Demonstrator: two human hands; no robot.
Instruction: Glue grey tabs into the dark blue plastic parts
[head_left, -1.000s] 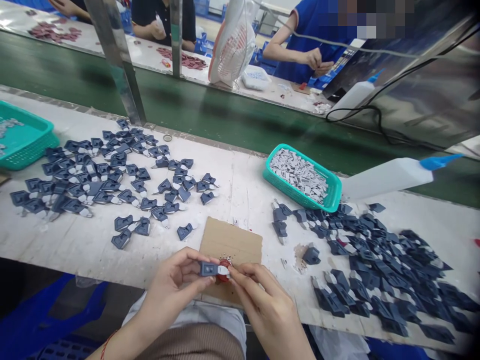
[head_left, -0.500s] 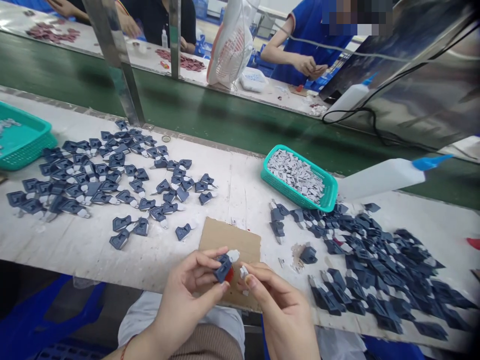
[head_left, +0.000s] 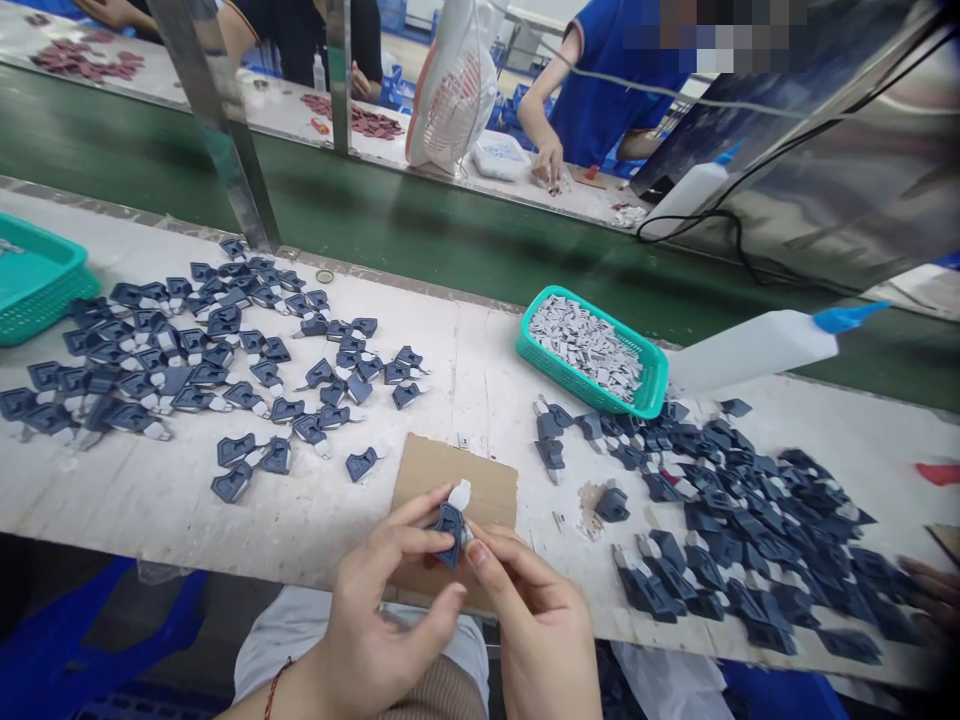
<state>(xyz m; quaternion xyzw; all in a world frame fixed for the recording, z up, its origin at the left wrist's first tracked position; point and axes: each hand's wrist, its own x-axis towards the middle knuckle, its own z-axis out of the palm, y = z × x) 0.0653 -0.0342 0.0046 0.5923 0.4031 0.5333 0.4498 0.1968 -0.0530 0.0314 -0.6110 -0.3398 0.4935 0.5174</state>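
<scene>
Above a piece of brown cardboard (head_left: 491, 485), my left hand (head_left: 386, 590) holds a dark blue plastic part (head_left: 450, 530) with a white tip pointing up. Its index and middle fingers are on the part while the thumb stands away from it. My right hand (head_left: 544, 610) pinches at the part's right side, thumb against fingers. A sliver of a small white piece shows there, mostly hidden by the fingertips. Similar dark blue parts with white tips (head_left: 202, 345) lie spread over the table on the left, and more blue parts (head_left: 720, 520) are piled on the right.
A green basket (head_left: 529, 350) full of small white pieces stands behind the cardboard. Beside it leans a white bottle (head_left: 757, 350) with a blue nozzle. Another green basket (head_left: 45, 300) is at far left. Across the green strip, co-workers sit near a fan (head_left: 450, 90).
My right hand has brought the small white piece against the blue part, which has turned more upright. My left thumb has come off it. Across the table, a co-worker's hand has lowered to the tabletop.
</scene>
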